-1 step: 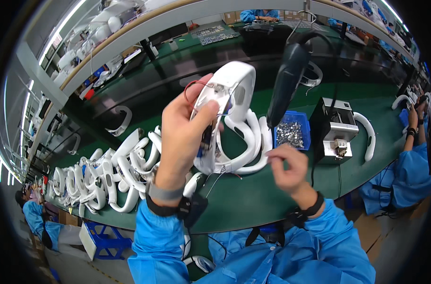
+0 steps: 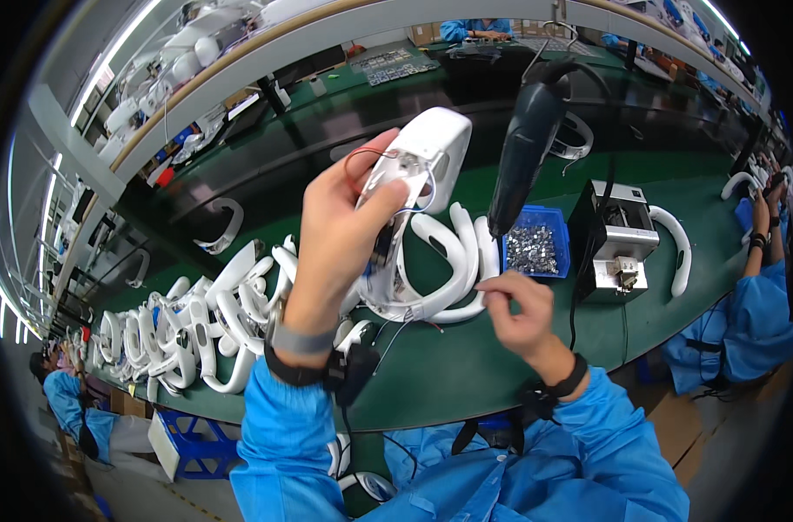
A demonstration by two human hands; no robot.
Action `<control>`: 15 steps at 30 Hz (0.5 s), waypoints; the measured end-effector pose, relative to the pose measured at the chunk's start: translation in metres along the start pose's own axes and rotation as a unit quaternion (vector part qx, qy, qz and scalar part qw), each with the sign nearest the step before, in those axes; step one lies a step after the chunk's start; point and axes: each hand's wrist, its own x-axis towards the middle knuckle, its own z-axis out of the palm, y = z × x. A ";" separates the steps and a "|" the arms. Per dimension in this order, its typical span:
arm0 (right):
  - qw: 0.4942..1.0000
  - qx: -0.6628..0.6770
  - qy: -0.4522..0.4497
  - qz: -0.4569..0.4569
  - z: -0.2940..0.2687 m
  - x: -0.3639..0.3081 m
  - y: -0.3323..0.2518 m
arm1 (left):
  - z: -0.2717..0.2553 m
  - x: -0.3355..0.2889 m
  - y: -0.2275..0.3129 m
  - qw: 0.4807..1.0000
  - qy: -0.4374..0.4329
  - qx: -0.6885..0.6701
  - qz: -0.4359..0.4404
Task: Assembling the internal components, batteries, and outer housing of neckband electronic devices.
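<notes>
The left hand (image 2: 348, 209) clasps a white wired housing (image 2: 429, 135). The right hand (image 2: 522, 317) is half curled; whether it holds anything is unclear.

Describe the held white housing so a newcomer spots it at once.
Find the green bench, then the left hand above it, left of the hanging dark tool. The curved white housing is in that hand's grip. Unlike the white pieces lying on the bench, it is held up, with a looping red wire.
</notes>
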 end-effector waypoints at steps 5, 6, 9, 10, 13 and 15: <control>0.994 0.035 0.036 0.092 0.019 -0.016 0.050 | 0.014 0.102 -0.077 0.944 -0.108 0.310 -0.018; 0.994 0.034 0.033 0.103 0.019 -0.020 0.054 | 0.016 0.117 -0.100 0.921 -0.124 0.367 0.023; 0.994 0.012 0.016 0.103 0.015 -0.026 0.063 | 0.033 0.158 -0.152 0.877 -0.160 0.447 0.078; 0.995 0.016 0.006 0.103 0.015 -0.027 0.065 | 0.037 0.169 -0.165 0.864 -0.164 0.465 0.101; 0.996 0.028 -0.007 0.081 0.019 -0.028 0.065 | 0.042 0.192 -0.214 0.880 -0.160 0.435 0.104; 0.995 0.034 -0.020 0.091 0.017 -0.027 0.066 | 0.039 0.201 -0.247 0.857 -0.233 0.451 0.090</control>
